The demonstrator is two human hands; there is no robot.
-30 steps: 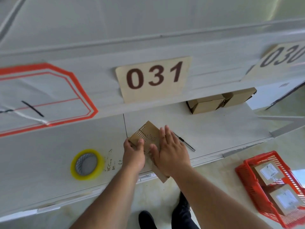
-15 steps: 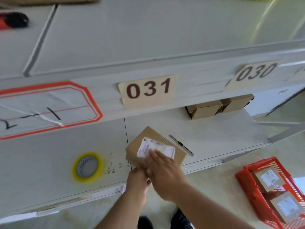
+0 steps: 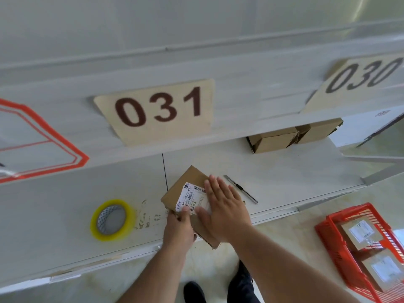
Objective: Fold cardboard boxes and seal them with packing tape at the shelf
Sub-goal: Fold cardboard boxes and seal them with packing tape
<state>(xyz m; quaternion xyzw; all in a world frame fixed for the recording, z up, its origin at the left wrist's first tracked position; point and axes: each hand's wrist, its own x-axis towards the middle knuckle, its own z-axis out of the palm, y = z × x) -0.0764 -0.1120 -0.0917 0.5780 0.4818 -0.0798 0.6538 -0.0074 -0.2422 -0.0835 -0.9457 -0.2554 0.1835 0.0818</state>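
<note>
Cardboard box point(image 3: 183, 189), right hand point(image 3: 223, 213) pressing label point(image 3: 192, 199)

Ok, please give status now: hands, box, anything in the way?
Left hand grips box at near edge. Right hand flat, pressing label. Knife lies just right of box; tape roll to the left.

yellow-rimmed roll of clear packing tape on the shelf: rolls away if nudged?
Probably not: the yellow-rimmed tape roll lies flat on its side on the white shelf, so a nudge should slide it. Stood on edge, it would likely roll. The ring looks rigid and probably light.
</note>
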